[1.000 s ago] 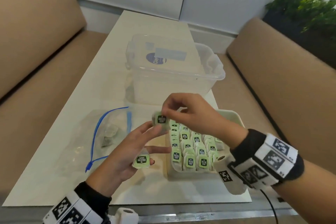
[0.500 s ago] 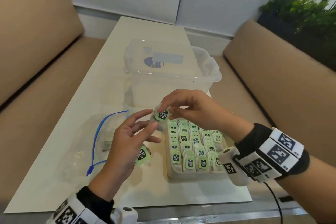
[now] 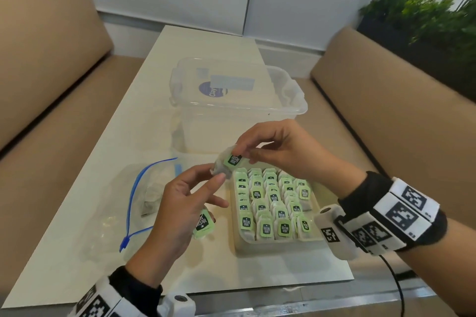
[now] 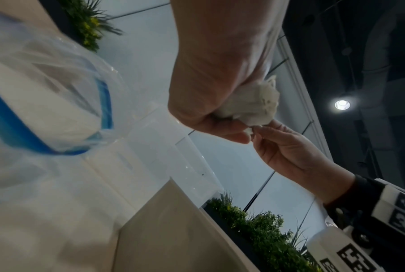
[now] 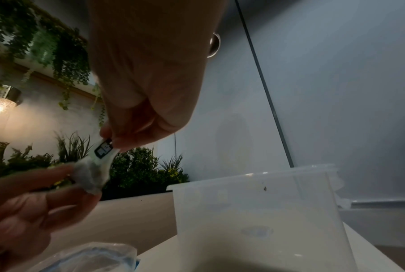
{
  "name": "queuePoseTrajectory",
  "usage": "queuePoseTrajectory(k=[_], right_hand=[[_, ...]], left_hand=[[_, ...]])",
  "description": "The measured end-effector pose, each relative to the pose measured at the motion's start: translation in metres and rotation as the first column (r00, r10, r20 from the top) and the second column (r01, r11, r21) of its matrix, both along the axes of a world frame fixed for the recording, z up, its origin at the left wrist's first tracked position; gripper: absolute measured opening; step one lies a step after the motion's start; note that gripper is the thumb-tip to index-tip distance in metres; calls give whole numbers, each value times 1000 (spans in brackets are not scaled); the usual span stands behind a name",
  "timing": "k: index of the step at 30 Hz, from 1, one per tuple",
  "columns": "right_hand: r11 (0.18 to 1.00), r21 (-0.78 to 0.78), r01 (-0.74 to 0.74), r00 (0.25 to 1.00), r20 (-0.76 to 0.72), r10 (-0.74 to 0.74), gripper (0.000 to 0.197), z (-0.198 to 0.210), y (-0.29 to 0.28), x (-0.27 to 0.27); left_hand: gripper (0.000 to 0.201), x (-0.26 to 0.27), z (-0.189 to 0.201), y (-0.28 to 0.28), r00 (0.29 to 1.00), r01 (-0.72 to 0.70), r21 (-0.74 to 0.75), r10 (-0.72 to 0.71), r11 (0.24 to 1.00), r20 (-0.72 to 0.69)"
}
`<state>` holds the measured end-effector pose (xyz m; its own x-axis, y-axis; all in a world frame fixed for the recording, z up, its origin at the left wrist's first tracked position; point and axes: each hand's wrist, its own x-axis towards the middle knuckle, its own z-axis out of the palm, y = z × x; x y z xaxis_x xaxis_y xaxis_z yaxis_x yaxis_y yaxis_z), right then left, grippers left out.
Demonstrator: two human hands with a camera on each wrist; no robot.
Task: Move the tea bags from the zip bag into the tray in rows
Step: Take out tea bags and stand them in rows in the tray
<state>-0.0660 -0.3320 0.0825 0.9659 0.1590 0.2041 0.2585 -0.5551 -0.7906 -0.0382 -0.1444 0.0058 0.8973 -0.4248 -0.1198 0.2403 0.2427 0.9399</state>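
My right hand [image 3: 244,154] pinches the green tag of a tea bag [image 3: 226,163] held above the tray's far left corner. The fingertips of my left hand [image 3: 216,175] pinch that bag's paper pouch from below. A second tea bag [image 3: 203,224] is tucked under my left hand's lower fingers. The white tray [image 3: 239,235] holds several rows of green-tagged tea bags. The zip bag [image 3: 134,213] with its blue seal lies flat to the left, a few bags inside. In the right wrist view my right hand [image 5: 108,139] grips the tag above the pouch [image 5: 92,174].
A clear plastic box [image 3: 239,100] with its lid on stands just behind the tray. The white table [image 3: 77,252] ends close in front of the tray. Tan benches flank it, and a planter [image 3: 425,23] sits at the far right.
My left hand's fingers have risen from an open palm and closed on the pouch that my right hand holds by the tag. The spare bag stays under my left fingers.
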Motion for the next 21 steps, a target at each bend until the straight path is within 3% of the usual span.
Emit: queuePoseTrajectory(k=[3, 5, 7, 10, 15, 21], right_hand=[[984, -178, 16, 1000, -7, -17, 20, 14, -18, -7], [926, -377, -1, 998, -63, -25, 21, 18, -40, -14], [815, -578, -52, 976, -201, -80, 23, 13, -65, -21], [617, -759, -205, 862, -439, -254, 27, -6, -96, -31], [530, -720, -448, 664, -665, -342, 34, -41, -114, -34], [521, -678, -518, 582, -726, -366, 38, -61, -117, -18]], left_hand=[[38, 3, -5, 1, 993, -20, -18, 18, 1000, -113], [36, 7, -10, 5, 977, -42, -34, 34, 999, -210], [30, 12, -16, 11, 957, -55, -48, 39, 997, -287], [29, 18, -22, 17, 931, -37, -89, 2, 995, -366], [31, 22, -25, 21, 923, 0, -121, -47, 993, -382], [32, 22, -32, 20, 924, 18, -128, -65, 992, -376]])
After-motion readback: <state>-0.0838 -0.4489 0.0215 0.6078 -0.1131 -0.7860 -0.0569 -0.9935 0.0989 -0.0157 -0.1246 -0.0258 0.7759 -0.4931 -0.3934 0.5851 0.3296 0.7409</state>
